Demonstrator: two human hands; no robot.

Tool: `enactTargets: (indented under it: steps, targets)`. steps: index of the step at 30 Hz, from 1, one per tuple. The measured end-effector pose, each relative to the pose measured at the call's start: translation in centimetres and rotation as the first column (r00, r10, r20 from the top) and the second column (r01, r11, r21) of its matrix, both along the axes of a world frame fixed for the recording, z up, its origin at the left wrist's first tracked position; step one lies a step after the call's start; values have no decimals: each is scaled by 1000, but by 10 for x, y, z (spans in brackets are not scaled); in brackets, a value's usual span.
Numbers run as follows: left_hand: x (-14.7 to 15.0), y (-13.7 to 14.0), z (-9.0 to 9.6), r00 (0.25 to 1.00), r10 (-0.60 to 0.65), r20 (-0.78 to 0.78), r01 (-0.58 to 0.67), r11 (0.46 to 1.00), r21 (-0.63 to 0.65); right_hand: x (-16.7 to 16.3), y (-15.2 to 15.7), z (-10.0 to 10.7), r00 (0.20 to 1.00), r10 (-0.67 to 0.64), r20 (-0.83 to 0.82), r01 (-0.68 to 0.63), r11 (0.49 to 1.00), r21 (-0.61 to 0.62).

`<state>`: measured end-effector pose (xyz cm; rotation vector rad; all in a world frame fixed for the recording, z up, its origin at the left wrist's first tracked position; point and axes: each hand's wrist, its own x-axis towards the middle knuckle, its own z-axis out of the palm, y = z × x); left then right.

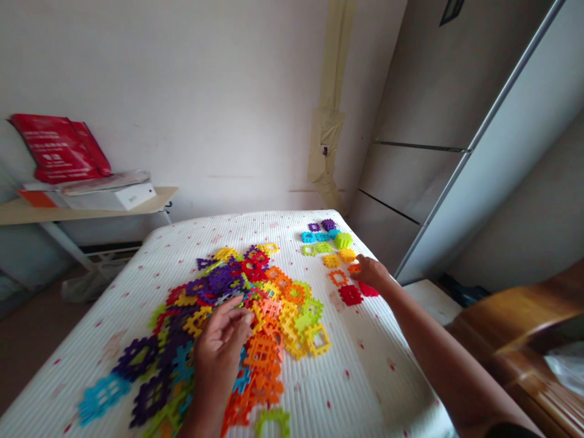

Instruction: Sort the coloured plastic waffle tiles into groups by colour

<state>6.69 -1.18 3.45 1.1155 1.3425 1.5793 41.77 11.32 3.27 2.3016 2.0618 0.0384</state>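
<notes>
A loose heap of interlocking plastic building pieces (pixel 264 351), square and notched in several colours, covers the middle of the bed. Over the heap is my left hand (pixel 219 344), palm turned inward, fingers loosely curled with a gap to the thumb; nothing shows in it. My right hand (pixel 373 273) reaches to the sorted pieces at the right edge, its thumb and fingers around an orange building piece (pixel 354 267). Close by lie a stack of yellow pieces (pixel 347 255), an orange frame piece (pixel 338 278) and red pieces (pixel 351 295). The fingertips are partly hidden.
Farther back along the right edge are green (pixel 343 241), blue (pixel 322 236) and purple pieces (pixel 328 224), some stacked. At left, a side table (pixel 164 198) bears a white box and a red bag (pixel 59 149). A wardrobe (pixel 410 121) and wooden chair (pixel 515 328) stand right.
</notes>
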Motion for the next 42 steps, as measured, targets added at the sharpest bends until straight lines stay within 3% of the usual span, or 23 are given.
enactTargets:
  steps: [5, 10, 15, 18, 20, 24, 27, 36, 39, 42]
  targets:
    - [3, -2, 6, 1000, 12, 17, -12, 1000, 10, -2, -3, 2, 1000, -12, 4, 12, 1000, 8]
    - [4, -2, 6, 1000, 11, 27, -11, 1000, 8, -11, -15, 21, 1000, -4, 9, 3, 997, 77]
    - [4, 1, 3, 1000, 8, 4, -8, 1000, 2, -51, -23, 32, 954, 243, -174, -203, 954, 222]
    - [4, 1, 2, 1000, 17, -20, -17, 1000, -4, -89, -21, 30, 869, 409, -278, -345, 904, 252]
    - [3, 1, 1, 999, 21, -31, -21, 1000, -10, -116, -17, 27, 839, 451, -304, -394, 889, 231]
    - [2, 1, 0, 1000, 14, -23, -15, 1000, -11, -163, -9, 19, 876, 403, -266, -397, 915, 79]
    - [1, 1, -1, 1000, 5, -12, -6, 1000, -10, -184, -5, 13, 897, 364, -251, -366, 930, 40]
    - [-1, 0, -1, 1000, -4, -20, 4, 1000, 2, -181, 2, 11, 854, 328, -404, -320, 943, 91]
    - [0, 1, -1, 1000, -8, -12, 8, 1000, 1, -175, 5, 14, 765, 329, -554, -295, 943, 153]
    - [0, 2, -1, 1000, -13, -3, 13, 1000, -6, -174, 0, 16, 478, 350, -805, -218, 936, 277]
